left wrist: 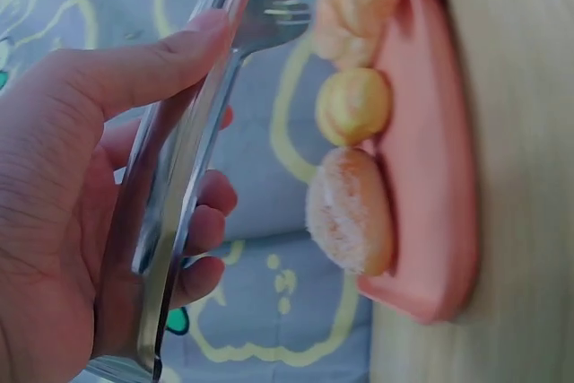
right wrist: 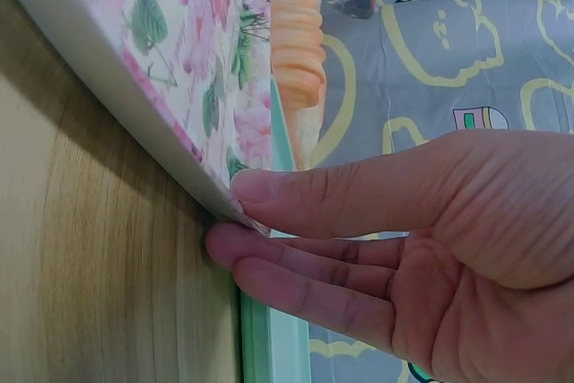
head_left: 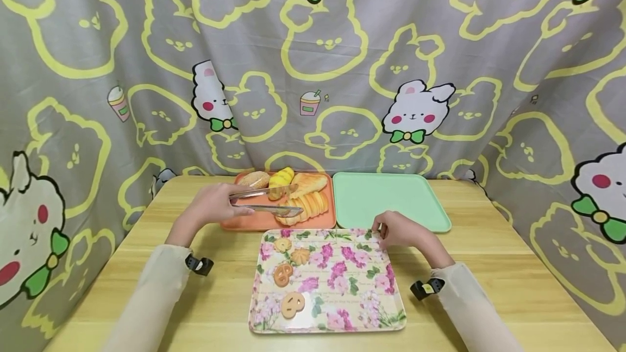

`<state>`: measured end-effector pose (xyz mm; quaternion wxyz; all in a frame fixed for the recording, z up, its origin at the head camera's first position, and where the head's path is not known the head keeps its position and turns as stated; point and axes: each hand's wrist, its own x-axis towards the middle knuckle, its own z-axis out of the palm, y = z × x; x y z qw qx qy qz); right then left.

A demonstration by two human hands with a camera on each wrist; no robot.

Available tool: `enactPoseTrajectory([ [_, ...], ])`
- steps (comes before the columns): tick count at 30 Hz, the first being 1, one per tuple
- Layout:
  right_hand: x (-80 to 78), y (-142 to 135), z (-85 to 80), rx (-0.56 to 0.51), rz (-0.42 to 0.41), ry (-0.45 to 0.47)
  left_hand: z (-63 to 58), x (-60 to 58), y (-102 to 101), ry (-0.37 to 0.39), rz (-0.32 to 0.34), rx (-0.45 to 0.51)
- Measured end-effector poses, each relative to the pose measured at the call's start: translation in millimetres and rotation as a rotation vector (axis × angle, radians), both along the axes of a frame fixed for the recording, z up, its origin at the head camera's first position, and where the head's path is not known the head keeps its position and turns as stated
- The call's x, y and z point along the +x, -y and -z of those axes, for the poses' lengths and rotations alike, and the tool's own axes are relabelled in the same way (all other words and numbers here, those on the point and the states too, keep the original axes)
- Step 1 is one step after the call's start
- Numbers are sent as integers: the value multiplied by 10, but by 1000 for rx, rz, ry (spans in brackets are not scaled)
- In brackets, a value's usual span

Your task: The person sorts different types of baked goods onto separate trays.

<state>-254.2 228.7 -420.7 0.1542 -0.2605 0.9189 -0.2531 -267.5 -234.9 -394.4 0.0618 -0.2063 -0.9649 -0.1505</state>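
Note:
My left hand (head_left: 215, 203) grips a pair of metal tongs (left wrist: 166, 195), whose arms stand apart over the orange tray (head_left: 254, 222). Beneath and around the tong tips lie a sliced loaf (head_left: 310, 206), a flat golden bread (head_left: 308, 182) and a yellow striped roll (head_left: 281, 179). A sesame-topped bun (left wrist: 348, 211) sits at that tray's left end. My right hand (head_left: 398, 231) pinches the far right corner of the floral tray (right wrist: 202, 69), thumb on top and fingers below. Several cookies, among them a pretzel-shaped one (head_left: 283, 275), lie along the floral tray's left side.
A light green tray (head_left: 386, 200) lies beside the orange one at the back of the wooden table (head_left: 205, 308). Behind the table hangs a grey patterned curtain (head_left: 332, 69), which also runs along both sides.

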Motion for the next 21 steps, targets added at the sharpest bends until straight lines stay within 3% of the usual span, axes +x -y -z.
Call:
enactPoseTrajectory([
  [4, -2, -3, 12, -4, -11, -4, -38, 35, 3, 30, -16, 30],
  [8, 7, -17, 14, 1, -7, 2, -93, 49, -30, 31, 10, 30],
  [15, 8, -25, -11, 3, 2, -11, -231, 101, -177, 0, 108, 23],
  [21, -18, -16, 21, 1, -11, -11, -222, 163, -279, 28, 213, -14],
])
